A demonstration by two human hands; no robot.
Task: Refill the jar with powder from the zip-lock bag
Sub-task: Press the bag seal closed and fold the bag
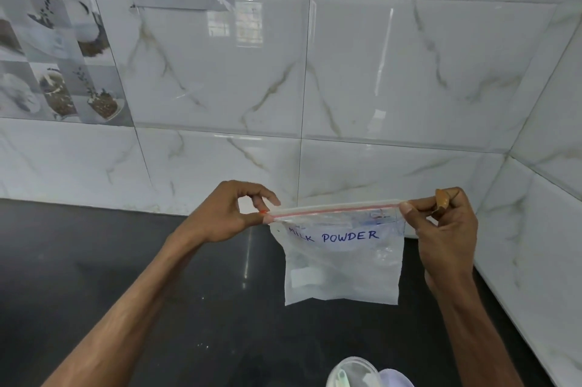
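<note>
The left hand (220, 218) is pinching the left end of the bag (341, 256) at its red zip strip (333, 210). The right hand (441, 229) is pinching the right end. The bag, labelled "MILK POWDER", is hanging upright between the 2 hands, above the counter (94, 260) near its back right corner. The jar (352, 372) is sitting at the counter's front edge, directly below the bag.

Glossy marble-veined wall tiles (362, 71); dark speckled countertop (94, 260).
</note>
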